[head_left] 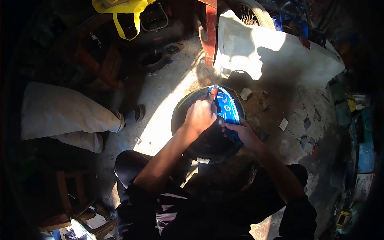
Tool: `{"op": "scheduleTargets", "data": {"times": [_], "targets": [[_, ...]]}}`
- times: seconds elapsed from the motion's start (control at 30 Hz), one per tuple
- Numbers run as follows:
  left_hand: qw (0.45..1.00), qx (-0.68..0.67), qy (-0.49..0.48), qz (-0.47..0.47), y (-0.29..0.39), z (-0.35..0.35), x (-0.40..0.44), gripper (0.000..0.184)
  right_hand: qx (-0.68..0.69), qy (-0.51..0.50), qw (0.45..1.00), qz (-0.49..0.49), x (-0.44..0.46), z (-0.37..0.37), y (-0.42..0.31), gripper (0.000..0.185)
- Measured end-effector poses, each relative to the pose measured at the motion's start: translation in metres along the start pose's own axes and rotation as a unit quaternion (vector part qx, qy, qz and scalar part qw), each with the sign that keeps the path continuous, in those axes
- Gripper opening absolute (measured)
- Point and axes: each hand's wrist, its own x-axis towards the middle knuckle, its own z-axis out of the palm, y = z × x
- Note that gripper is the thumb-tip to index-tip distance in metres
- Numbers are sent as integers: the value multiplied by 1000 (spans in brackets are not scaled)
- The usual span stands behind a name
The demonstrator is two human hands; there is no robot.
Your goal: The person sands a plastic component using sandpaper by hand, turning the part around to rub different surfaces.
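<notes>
A glossy blue curved panel (228, 105) with a rounded, pale-edged far end lies over a dark round stool-like surface (204, 144) between my knees. My right hand (243, 134) grips the panel's near right edge, thumb on top. My left hand (200, 115) is closed at the panel's left side, its fingers curled. A small reddish-brown piece shows just beyond those fingers, against the panel; I cannot tell whether it is a tool's end. The inside of my left grip is hidden.
Another person's light trouser leg and dark shoe (135, 115) are at left. A white slab (276, 56) and red post (209, 36) stand beyond the stool. Broken shards (307, 124) lie right on the floor. A yellow bag (124, 9) hangs at top left.
</notes>
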Motion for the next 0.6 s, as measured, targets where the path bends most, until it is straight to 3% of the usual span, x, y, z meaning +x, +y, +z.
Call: {"op": "scheduleTargets", "data": {"times": [0.07,0.13,0.2,0.23,0.33,0.53,0.6], "targets": [[998,-1,-19,57,7,1,-5,59,-8,21,1000,13,1,0,0,13],[999,-11,-16,45,8,-2,-6,61,-8,19,1000,-4,-1,3,-3,12],[997,5,-19,-69,0,-8,-3,61,-27,0,1000,-6,-2,7,-8,13],[997,4,-19,-75,-1,-7,-8,61,-45,-16,999,-13,-4,8,-8,14],[997,-38,52,50,14,-1,-15,57,-17,-5,1000,-3,-3,6,-5,13],[993,2,-12,-115,15,-14,-12,49,-16,-6,1000,-17,-7,14,-4,11],[996,-50,63,40,22,-3,-23,43,-4,21,1000,-9,-14,18,-11,11]]}}
